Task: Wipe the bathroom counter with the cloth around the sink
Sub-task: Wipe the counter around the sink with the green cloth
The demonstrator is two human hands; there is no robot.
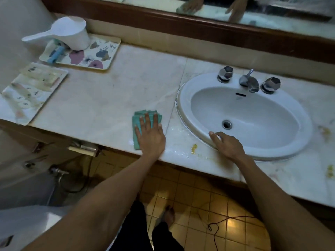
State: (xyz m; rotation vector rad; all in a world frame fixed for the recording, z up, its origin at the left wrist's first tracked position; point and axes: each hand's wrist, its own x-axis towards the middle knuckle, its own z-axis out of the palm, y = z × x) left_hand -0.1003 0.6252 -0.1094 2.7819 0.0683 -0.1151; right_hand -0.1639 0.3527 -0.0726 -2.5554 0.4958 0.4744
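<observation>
Left hand point(151, 136) lies flat, fingers spread, pressing the folded cloth point(143, 122) onto the counter point(108, 98), left of the sink point(184, 98). Yellow stain point(194, 148) lies sinkward, nearer the right hand point(226, 144), which rests empty on the rim.

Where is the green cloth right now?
The green cloth lies flat on the counter near its front edge, pressed under the left hand, just left of the sink.
</observation>
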